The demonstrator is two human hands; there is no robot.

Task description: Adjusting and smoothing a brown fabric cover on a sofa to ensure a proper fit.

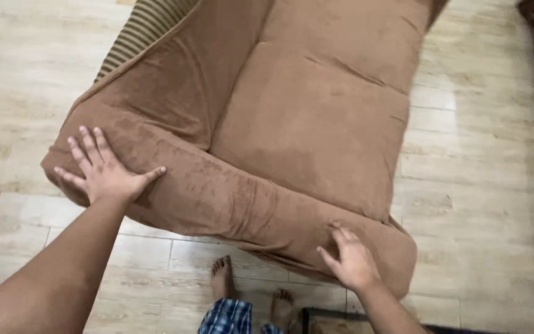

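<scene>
On the pale wood-plank floor [483,204] stands a brown suede-like sofa [304,117], seen from above and behind its backrest, which runs slantwise from lower right to upper left. Both bare hands rest on the padded top of that backrest. At its left end, the left hand [103,170] lies flat, palm down, its fingers [88,145] spread wide and the thumb stretched out to the side, pressing on the fabric without closing around anything. Near the right end, the right hand [350,260] sits on the rounded edge with its fingers [341,235] curled and drawn close together, their tips digging into the cover; whether they pinch a fold of cloth cannot be told. Rubbed marks and creases show in the nap between the two hands. Beyond the backrest lie two seat cushions, and a striped panel [143,28] shows at the sofa's far left side. Below the backrest, the person's bare feet [220,278] stand on the planks, with blue checked cloth [227,318] just beneath them and a dark-framed object [335,321] at the bottom edge.
</scene>
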